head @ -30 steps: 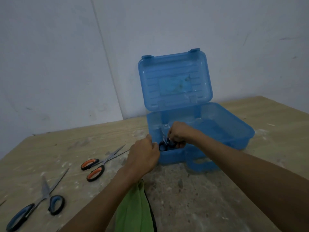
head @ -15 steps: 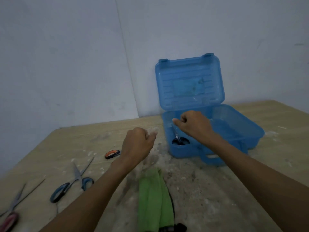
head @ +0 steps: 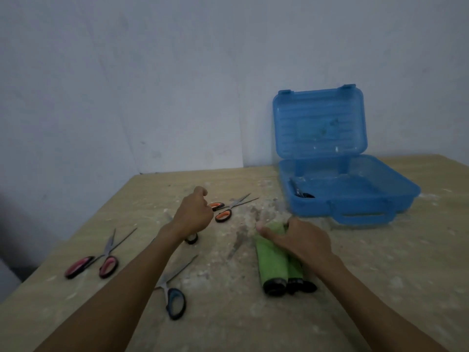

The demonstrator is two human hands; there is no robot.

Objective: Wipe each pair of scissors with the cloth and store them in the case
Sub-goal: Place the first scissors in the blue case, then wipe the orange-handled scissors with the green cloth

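Note:
An open blue plastic case (head: pixel 355 199) stands at the table's right, lid up. One pair of scissors (head: pixel 300 193) lies in its left corner. My right hand (head: pixel 302 237) rests on the folded green cloth (head: pixel 272 260), fingers over its far end. My left hand (head: pixel 194 214) hovers, loosely curled and holding nothing, just left of the orange-handled scissors (head: pixel 224 210). Pink-handled scissors (head: pixel 101 260) lie at the left. Blue-handled scissors (head: pixel 173 293) lie near my left forearm. Another pair is mostly hidden under my left wrist (head: pixel 191 238).
The wooden table (head: pixel 380 288) is dusty with white specks. Its left edge drops off beside the pink scissors. Grey walls stand close behind the case.
My right hand let go of the scissors in the case and came down onto the green cloth. My left hand moved left toward the orange-handled scissors. The view swung left.

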